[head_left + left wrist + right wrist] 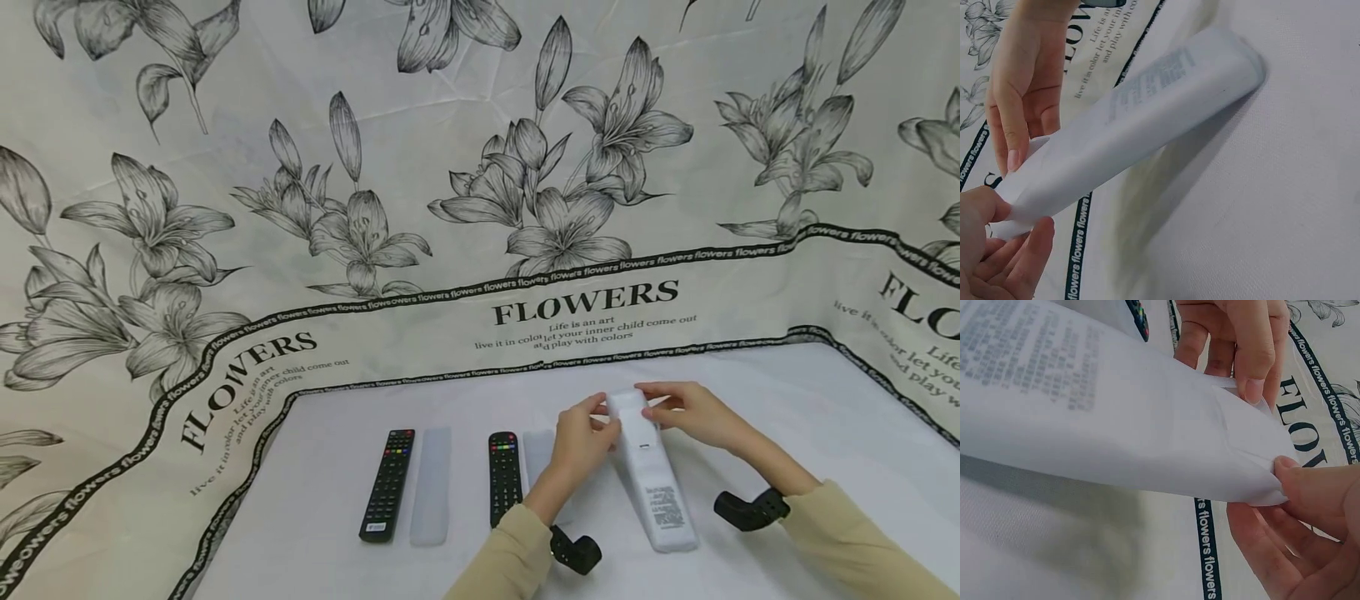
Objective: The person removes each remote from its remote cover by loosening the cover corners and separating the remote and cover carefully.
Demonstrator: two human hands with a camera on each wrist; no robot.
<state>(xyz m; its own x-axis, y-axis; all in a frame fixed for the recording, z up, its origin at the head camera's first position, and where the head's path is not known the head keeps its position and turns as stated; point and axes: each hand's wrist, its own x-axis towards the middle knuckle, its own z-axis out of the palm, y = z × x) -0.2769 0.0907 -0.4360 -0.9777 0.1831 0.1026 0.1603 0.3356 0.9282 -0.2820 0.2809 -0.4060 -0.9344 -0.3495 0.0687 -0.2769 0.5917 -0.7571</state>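
Observation:
A white remote control [651, 475] in a translucent plastic sleeve lies back side up, its printed label toward the near end. At its far end my left hand [581, 442] pinches the left edge between thumb and fingers. My right hand [697, 414] pinches the opposite edge of that end. In the right wrist view the sleeve [1247, 431] is folded and creased between both hands. The left wrist view shows the remote [1141, 119] tilted, its gripped end off the table. Its button side is hidden.
Left of the hands lie a black remote [387, 487] and a clear sleeve [431, 487]. A second black remote [505, 475] and another sleeve [536, 454] are partly behind my left arm. All rest on a white table [322, 467] backed by a flower-print cloth [465, 167].

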